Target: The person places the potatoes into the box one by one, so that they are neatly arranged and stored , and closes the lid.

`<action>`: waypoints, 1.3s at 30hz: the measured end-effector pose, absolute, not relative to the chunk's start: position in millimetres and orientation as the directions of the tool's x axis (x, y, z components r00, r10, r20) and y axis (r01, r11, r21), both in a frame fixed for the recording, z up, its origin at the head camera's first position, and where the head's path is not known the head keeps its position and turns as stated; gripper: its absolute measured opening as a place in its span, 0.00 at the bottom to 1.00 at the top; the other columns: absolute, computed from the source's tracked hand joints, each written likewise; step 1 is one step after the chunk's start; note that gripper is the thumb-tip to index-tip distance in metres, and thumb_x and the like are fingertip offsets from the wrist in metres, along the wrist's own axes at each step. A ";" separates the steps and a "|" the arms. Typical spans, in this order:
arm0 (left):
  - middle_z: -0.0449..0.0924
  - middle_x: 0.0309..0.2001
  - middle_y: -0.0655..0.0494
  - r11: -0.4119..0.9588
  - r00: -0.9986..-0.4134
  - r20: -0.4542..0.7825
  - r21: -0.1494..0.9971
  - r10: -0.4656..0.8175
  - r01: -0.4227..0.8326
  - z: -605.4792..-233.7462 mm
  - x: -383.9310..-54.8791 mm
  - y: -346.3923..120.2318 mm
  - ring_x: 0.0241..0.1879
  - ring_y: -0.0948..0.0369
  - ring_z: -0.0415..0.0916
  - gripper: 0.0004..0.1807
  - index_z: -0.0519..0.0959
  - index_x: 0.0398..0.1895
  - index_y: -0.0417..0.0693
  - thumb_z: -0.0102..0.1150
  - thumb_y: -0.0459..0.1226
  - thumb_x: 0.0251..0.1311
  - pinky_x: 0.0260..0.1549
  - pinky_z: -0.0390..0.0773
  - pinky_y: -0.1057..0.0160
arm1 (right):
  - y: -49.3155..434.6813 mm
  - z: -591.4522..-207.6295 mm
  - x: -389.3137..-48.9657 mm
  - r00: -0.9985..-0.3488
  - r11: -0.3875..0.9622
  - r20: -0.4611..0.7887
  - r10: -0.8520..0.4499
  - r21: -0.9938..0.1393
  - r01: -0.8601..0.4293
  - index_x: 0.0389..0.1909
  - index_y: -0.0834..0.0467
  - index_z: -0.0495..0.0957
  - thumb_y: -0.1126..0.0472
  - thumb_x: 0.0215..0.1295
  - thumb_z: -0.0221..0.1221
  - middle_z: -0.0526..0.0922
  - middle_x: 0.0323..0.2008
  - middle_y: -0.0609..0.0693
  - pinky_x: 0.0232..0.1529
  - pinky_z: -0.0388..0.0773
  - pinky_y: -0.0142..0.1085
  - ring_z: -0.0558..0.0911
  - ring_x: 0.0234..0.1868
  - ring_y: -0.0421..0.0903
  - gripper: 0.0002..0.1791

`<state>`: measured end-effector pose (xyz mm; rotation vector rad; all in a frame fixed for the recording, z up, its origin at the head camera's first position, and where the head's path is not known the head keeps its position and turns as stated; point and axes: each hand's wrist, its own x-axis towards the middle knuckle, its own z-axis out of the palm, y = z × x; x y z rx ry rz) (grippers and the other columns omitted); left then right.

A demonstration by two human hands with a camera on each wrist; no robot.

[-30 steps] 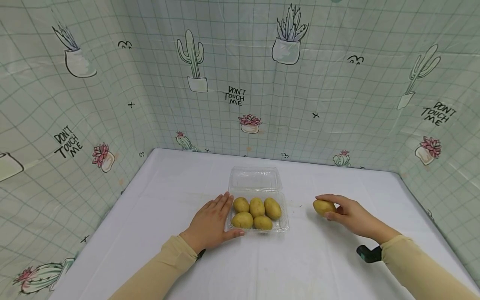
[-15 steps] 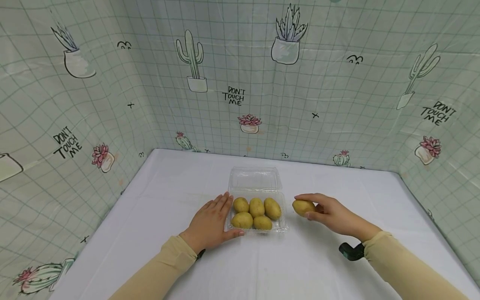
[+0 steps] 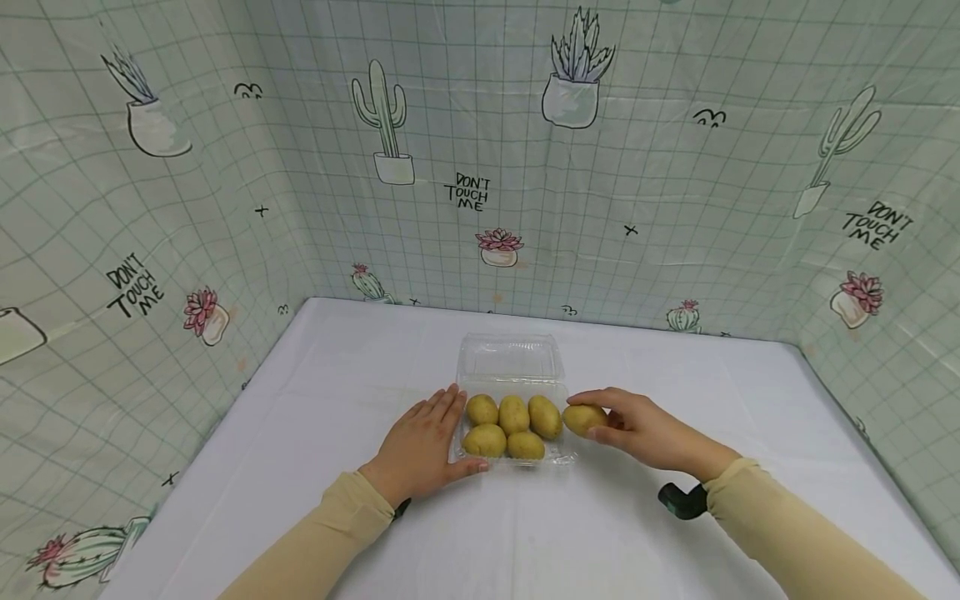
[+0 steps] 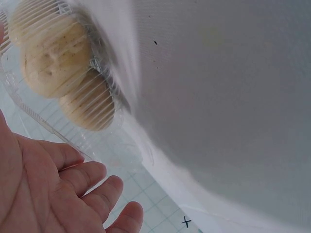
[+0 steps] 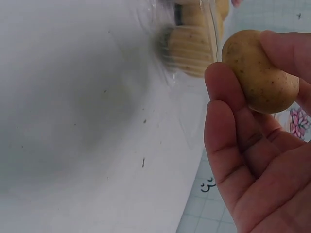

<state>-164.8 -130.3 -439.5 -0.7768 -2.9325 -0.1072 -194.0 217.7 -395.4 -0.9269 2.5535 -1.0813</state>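
Now we pinch a speckled yellow potato (image 3: 583, 418) in our right hand (image 3: 645, 433) at the clear clamshell box (image 3: 564, 454), our left hand (image 3: 420, 446) flat, fingers straight.

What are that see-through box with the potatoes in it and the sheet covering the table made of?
The box looks like thin clear plastic, glossy: the potatoes show through its ribbed wall, and its hinged lid glints. The table cover seems a matte white cloth or soft sheet, faintly creased; which one, the pictures leave open.
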 end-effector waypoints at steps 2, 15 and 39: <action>0.55 0.75 0.40 0.867 -0.863 0.123 0.037 0.490 0.498 -440.1 -165.1 -130.5 0.73 0.47 0.55 0.57 0.57 0.76 0.36 0.43 0.73 0.60 0.68 0.60 0.48 | 215.4 -396.3 -194.4 -0.775 0.539 0.041 -0.631 -0.696 -0.475 0.66 0.49 0.74 0.60 0.70 0.62 0.78 0.56 0.49 0.36 0.78 0.34 0.79 0.34 0.42 0.24; 0.56 0.75 0.39 0.863 -0.859 0.136 0.047 0.493 0.503 -440.6 -165.2 -130.8 0.73 0.46 0.56 0.57 0.57 0.76 0.35 0.45 0.73 0.61 0.68 0.60 0.48 | 196.2 -393.0 -195.1 -0.776 0.609 0.061 -0.628 -0.582 -0.539 0.61 0.52 0.77 0.59 0.67 0.64 0.78 0.31 0.39 0.26 0.75 0.33 0.74 0.25 0.38 0.21; 0.56 0.75 0.39 0.862 -0.857 0.140 0.039 0.496 0.506 -441.5 -166.2 -131.0 0.73 0.47 0.55 0.57 0.57 0.76 0.36 0.44 0.73 0.60 0.68 0.60 0.48 | 175.8 -396.3 -188.2 -0.736 0.648 0.142 -0.662 -0.386 -0.657 0.60 0.54 0.77 0.62 0.66 0.63 0.74 0.35 0.39 0.29 0.72 0.32 0.71 0.29 0.35 0.21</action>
